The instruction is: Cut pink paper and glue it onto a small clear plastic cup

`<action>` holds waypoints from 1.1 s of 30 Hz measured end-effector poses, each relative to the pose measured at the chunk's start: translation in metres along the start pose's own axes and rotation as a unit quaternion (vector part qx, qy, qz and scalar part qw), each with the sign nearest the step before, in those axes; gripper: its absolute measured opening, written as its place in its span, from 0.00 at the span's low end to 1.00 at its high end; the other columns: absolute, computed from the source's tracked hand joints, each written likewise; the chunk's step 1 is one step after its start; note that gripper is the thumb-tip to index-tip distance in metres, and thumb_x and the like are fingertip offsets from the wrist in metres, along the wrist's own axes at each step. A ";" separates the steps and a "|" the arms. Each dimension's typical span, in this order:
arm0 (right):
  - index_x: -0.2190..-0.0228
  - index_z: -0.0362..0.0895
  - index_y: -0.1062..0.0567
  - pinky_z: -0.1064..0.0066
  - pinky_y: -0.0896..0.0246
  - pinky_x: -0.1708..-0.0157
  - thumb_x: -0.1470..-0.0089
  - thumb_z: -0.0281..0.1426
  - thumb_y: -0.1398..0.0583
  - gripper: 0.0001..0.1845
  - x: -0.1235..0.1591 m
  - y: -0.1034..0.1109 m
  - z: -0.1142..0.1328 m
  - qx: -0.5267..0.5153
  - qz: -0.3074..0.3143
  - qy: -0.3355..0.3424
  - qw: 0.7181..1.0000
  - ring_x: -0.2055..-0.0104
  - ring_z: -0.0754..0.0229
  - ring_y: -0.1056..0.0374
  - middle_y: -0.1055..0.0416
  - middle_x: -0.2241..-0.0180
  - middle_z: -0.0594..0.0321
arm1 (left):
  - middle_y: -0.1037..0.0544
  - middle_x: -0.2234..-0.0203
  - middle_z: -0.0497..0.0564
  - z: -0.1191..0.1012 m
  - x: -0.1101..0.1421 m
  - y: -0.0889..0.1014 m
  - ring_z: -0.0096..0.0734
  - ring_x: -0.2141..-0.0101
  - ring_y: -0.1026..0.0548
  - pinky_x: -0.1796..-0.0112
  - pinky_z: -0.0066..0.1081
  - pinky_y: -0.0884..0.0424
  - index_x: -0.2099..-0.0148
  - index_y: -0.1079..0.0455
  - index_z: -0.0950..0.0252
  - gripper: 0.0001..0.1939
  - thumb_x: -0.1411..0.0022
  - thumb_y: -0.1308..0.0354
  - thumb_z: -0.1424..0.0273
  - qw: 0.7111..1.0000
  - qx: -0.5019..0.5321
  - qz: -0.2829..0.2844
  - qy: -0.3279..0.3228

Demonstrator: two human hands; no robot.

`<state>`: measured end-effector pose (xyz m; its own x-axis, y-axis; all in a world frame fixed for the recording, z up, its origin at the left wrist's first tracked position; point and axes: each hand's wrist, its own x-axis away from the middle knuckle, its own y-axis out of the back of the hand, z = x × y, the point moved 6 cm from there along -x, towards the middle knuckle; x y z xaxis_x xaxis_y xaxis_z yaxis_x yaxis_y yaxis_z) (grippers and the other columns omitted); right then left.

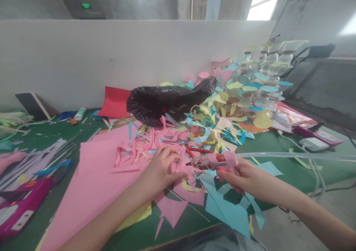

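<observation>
A pink hot glue gun (214, 160) is in my right hand (236, 175), its fingers wrapped round the handle. The dark nozzle points left, and a long clear glue stick (278, 155) runs out of the back. My left hand (164, 165) is curled just left of the nozzle, thumb and fingers around a small piece of pink paper (174, 166); its exact shape is partly hidden by the fingers. Pink scraps (144, 145) lie under and behind this hand. Red-handled scissors (198, 150) are partly covered behind the glue gun.
Large pink sheets (97, 184) lie at left, blue cut sheets (228, 206) at right. A black plastic bag (169, 98) and heaped clear cups with paper discs (258, 84) stand behind. A purple device (25, 206) sits front left; a white charger (314, 144) and cables are right.
</observation>
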<state>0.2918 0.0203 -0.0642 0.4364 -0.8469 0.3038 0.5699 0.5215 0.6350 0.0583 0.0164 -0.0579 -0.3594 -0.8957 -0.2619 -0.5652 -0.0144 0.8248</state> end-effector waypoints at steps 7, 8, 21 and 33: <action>0.78 0.47 0.36 0.70 0.40 0.74 0.44 0.60 0.48 0.30 0.000 -0.001 -0.005 -0.023 -0.004 -0.010 1.000 0.77 0.61 0.37 0.42 0.82 0.69 | 0.28 0.53 0.55 -0.001 -0.001 0.000 0.47 0.48 0.35 0.48 0.46 0.34 0.57 0.28 0.63 0.19 0.43 0.35 0.54 1.000 0.000 0.004 0.005; 0.78 0.47 0.36 0.70 0.41 0.75 0.44 0.60 0.49 0.30 0.000 -0.002 -0.005 -0.026 -0.003 -0.010 1.000 0.78 0.62 0.38 0.42 0.81 0.69 | 0.27 0.53 0.55 -0.001 -0.001 0.001 0.47 0.48 0.35 0.48 0.47 0.34 0.58 0.28 0.62 0.19 0.43 0.35 0.54 1.000 -0.001 0.002 0.003; 0.81 0.45 0.31 0.71 0.40 0.75 0.45 0.62 0.49 0.34 0.001 0.005 -0.006 -0.042 0.006 -0.012 0.999 0.79 0.63 0.38 0.36 0.83 0.65 | 0.26 0.53 0.54 -0.003 -0.001 0.003 0.47 0.48 0.34 0.48 0.47 0.34 0.58 0.27 0.61 0.17 0.44 0.33 0.56 1.000 0.007 -0.001 0.009; 0.84 0.46 0.38 0.69 0.40 0.73 0.46 0.63 0.48 0.35 -0.005 0.005 0.009 0.004 -0.024 -0.011 1.000 0.77 0.61 0.37 0.40 0.80 0.66 | 0.27 0.53 0.54 -0.003 -0.001 0.002 0.47 0.49 0.34 0.49 0.47 0.34 0.58 0.28 0.62 0.18 0.44 0.33 0.55 1.000 0.003 -0.004 -0.004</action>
<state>0.2863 0.0257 -0.0565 0.3940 -0.8727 0.2884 0.5844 0.4800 0.6543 0.0596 0.0157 -0.0542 -0.3611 -0.8920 -0.2719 -0.5728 -0.0180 0.8195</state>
